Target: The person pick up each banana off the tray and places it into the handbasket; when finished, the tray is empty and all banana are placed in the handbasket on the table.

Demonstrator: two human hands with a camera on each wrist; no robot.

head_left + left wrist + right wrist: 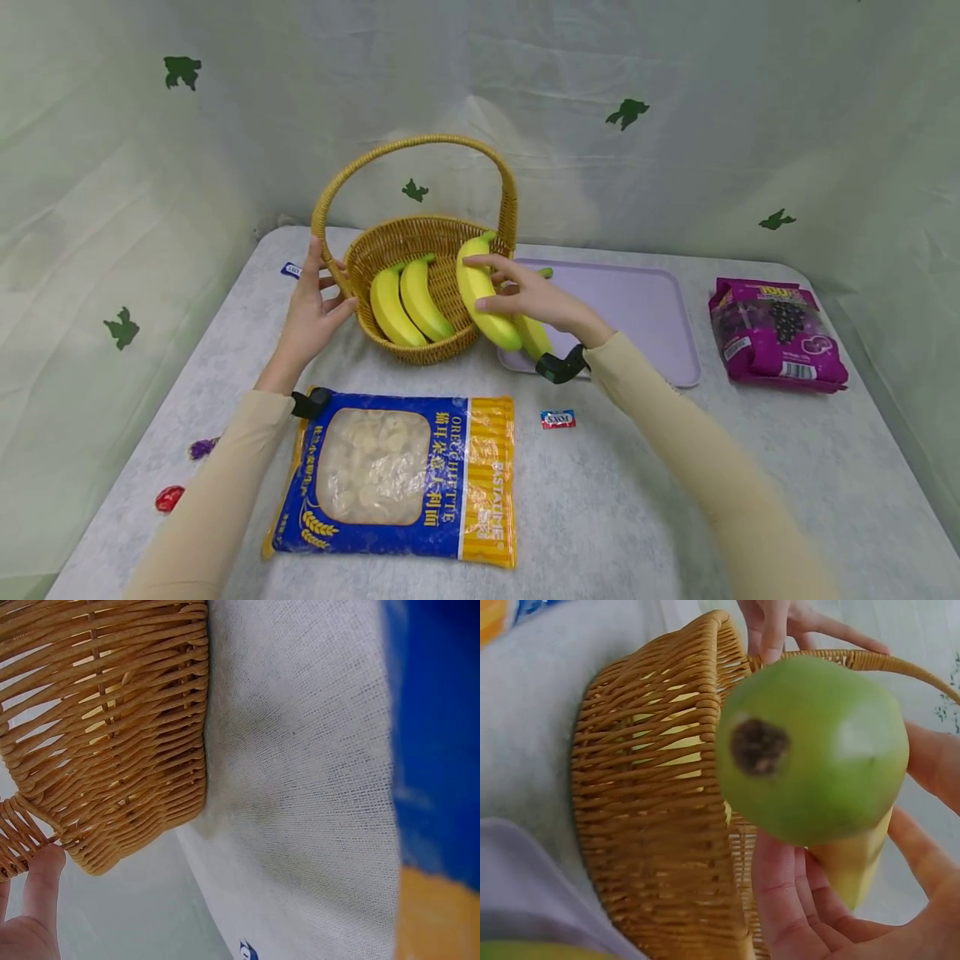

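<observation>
A wicker basket with a tall arched handle stands at the back of the table. Inside it lie a banana and, beside that, a second banana. At the basket's left side, my left hand grips the base of the handle between thumb and fingers. My right hand holds another banana over the basket's right rim; its green tip faces the right wrist camera. One more banana lies on the lilac tray, partly hidden beneath the right hand.
In front of the basket lies a blue and yellow bag of orecchiette pasta. A purple grape package sits at the right. Small wrapped pieces lie about: a red and blue one, a red one, a purple one.
</observation>
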